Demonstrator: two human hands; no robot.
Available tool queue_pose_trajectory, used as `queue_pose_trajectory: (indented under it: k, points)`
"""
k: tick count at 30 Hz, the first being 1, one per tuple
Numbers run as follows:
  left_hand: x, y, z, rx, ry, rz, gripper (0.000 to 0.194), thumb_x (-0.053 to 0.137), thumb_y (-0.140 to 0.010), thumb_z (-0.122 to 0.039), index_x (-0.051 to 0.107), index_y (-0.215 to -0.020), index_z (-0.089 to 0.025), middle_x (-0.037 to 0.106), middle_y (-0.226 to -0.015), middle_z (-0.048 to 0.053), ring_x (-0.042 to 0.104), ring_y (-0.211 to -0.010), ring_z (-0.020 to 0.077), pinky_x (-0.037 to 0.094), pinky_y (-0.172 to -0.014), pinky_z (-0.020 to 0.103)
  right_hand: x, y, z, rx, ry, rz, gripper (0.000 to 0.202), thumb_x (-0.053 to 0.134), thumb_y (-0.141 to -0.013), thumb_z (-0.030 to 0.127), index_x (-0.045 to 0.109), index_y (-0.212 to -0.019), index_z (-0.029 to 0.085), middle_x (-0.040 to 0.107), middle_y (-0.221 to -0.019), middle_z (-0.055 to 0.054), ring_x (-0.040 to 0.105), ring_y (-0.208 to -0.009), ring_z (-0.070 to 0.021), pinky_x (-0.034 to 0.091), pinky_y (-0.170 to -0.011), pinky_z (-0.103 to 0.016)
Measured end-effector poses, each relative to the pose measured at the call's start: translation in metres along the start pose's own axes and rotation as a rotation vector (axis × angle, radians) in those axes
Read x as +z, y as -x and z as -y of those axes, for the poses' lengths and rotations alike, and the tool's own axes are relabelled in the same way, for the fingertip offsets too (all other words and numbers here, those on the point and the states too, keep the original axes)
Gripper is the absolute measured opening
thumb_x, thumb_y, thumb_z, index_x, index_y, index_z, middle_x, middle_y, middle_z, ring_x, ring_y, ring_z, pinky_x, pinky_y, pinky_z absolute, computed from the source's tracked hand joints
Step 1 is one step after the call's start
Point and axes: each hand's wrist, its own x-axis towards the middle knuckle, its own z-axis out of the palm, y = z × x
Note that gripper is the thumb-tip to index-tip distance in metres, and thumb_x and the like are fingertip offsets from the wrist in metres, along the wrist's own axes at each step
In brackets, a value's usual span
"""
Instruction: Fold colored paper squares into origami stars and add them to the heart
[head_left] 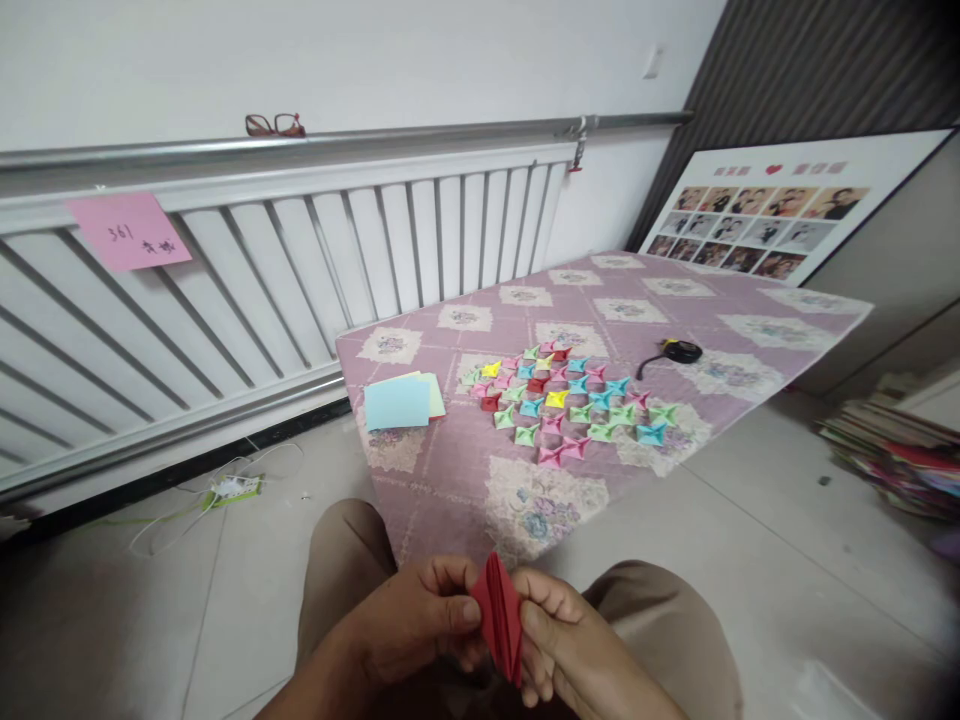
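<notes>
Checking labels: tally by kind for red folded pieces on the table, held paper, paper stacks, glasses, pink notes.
Red folded pieces on table: 3
Held red paper: 1
Paper stack: 1
Glasses: 1
Pink note: 1
Total: 7

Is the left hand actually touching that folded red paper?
Touching: the head view shows the left hand gripping the folded red paper by its left edge, with no gap.

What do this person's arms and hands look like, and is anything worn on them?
The left grip and right grip are ordinary human hands, five-fingered by build, without gloves. No ring, watch, cable or marking shows. The forearms are bare as far as the picture reaches, with no sleeve visible. Below are brownish trousers.
</notes>
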Motion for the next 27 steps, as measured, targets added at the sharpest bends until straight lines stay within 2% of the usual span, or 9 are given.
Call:
queue_pose_trajectory:
  k: [5,9,13,16,20,27]
  points:
    - [0.002,0.003,-0.011,0.055,-0.18,-0.045,0.032,0.073,-0.072,-0.043,0.063,-0.077,-0.014,0.058,-0.07,0.003,0.051,-0.06,0.0103,0.037,-0.059,0.022,-0.003,0.001,0.008,0.017,0.065,-0.072,0.043,0.066,-0.071,0.058,0.051,-0.075,0.018,0.054,-0.057,0.004,0.047,-0.047,-0.0059,0.043,-0.047,-0.018]
    - [0.005,0.003,-0.016,0.101,-0.305,-0.099,0.031,0.071,-0.073,-0.045,0.064,-0.077,-0.015,0.058,-0.082,0.006,0.051,-0.068,0.0123,0.037,-0.061,0.024,-0.006,-0.001,0.016,-0.066,0.239,-0.13,0.042,0.062,-0.075,0.057,0.052,-0.069,0.017,0.053,-0.059,0.004,0.048,-0.054,-0.0071,0.041,-0.051,-0.019]
    - [0.005,0.001,-0.014,0.067,-0.387,-0.172,0.034,0.068,-0.074,-0.047,0.061,-0.079,-0.015,0.055,-0.065,0.002,0.047,-0.057,0.0109,0.035,-0.057,0.025,-0.005,-0.004,0.022,-0.132,0.394,-0.17,0.041,0.062,-0.075,0.057,0.052,-0.067,0.018,0.051,-0.059,0.004,0.047,-0.054,-0.0082,0.04,-0.055,-0.022]
    - [0.006,-0.001,-0.012,0.093,-0.471,-0.235,0.03,0.068,-0.074,-0.042,0.057,-0.075,-0.015,0.054,-0.061,0.0,0.046,-0.055,0.0101,0.033,-0.056,0.023,-0.006,-0.006,0.022,-0.178,0.483,-0.178,0.039,0.06,-0.075,0.056,0.051,-0.067,0.019,0.049,-0.059,0.005,0.046,-0.053,-0.0094,0.039,-0.054,-0.023]
    - [0.008,-0.005,-0.01,0.186,-0.526,-0.288,0.024,0.067,-0.072,-0.034,0.052,-0.071,-0.016,0.054,-0.067,0.0,0.047,-0.063,0.0117,0.035,-0.059,0.023,-0.01,-0.007,0.02,-0.288,0.675,-0.226,0.034,0.056,-0.08,0.05,0.05,-0.066,0.02,0.046,-0.058,0.005,0.043,-0.055,-0.0105,0.036,-0.054,-0.023]
    - [0.002,-0.014,0.006,0.283,-0.657,-0.402,0.012,0.058,-0.071,-0.016,0.047,-0.073,-0.018,0.049,-0.067,-0.003,0.045,-0.064,0.011,0.034,-0.061,0.023,-0.016,-0.01,0.014,-0.481,0.873,-0.293,0.028,0.05,-0.085,0.039,0.054,-0.065,0.02,0.053,-0.065,0.002,0.05,-0.062,-0.0127,0.04,-0.06,-0.022]
